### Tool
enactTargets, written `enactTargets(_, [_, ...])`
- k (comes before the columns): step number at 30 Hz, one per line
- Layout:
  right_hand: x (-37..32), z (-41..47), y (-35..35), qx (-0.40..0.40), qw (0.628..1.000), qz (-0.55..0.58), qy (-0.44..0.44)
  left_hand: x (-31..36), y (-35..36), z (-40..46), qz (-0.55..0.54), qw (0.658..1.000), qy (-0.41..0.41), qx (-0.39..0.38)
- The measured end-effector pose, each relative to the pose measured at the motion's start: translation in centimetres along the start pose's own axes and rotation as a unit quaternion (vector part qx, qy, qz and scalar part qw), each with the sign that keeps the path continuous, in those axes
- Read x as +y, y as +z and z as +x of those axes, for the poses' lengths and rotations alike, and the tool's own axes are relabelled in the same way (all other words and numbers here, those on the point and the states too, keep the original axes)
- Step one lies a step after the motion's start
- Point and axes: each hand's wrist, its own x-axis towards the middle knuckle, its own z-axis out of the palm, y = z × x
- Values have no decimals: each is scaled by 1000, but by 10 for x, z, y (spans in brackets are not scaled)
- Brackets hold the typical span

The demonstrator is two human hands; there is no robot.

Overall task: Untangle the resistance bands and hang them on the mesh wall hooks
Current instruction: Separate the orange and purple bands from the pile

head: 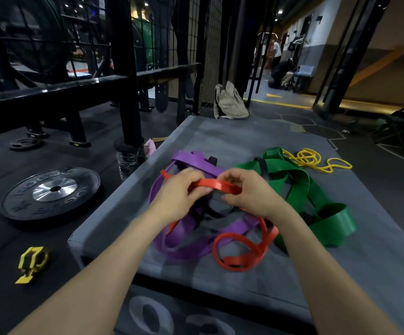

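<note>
A tangle of resistance bands lies on a grey padded box (220, 136). My left hand (177, 197) and my right hand (247, 192) both pinch a stretch of the red band (220, 184), lifted above the pile. The rest of the red band coils at the front of the pile. A purple band (203, 163) loops under and around my hands, with a black band (216, 209) beneath. A wide green band (300, 182) lies to the right. A thin yellow band (317, 160) sits apart at the far right. The mesh wall (172, 32) stands beyond the box; its hooks are not discernible.
A black weight plate (51, 192) and a yellow barbell collar (33, 262) lie on the dark floor at left. A black rack frame (126, 76) stands behind them. A beige bag (230, 102) leans at the box's far end. People are in the far corridor.
</note>
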Motion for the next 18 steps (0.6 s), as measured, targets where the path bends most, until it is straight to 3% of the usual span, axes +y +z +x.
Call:
enactTargets(2, [16, 0, -3, 55, 983, -175, 33, -1, -5, 2, -166, 982, -72, 46])
enactTargets(3, [23, -1, -6, 80, 973, -208, 61, 0, -8, 4, -264, 954, -109, 88])
enactTargets(5, [35, -1, -14, 118, 967, -202, 102, 4, -16, 6, -430, 874, -159, 164])
enactTargets(7, [35, 0, -23, 136, 969, -179, 105, 4, -24, 9, -510, 806, -201, 223])
enactTargets(10, [26, 5, -28, 133, 983, -96, 77, 0, -30, 12, -532, 767, -234, 272])
enactTargets(12, [22, 10, -27, 158, 984, -33, 75, 1, -25, 11, -499, 793, -251, 243])
enactTargets(16, [11, 11, -32, 238, 941, 224, 84, 9, -1, 4, -351, 910, -210, 70])
enactTargets(18, [4, 9, -32, 235, 927, 281, 77, 17, 10, 1, -264, 947, -180, -19])
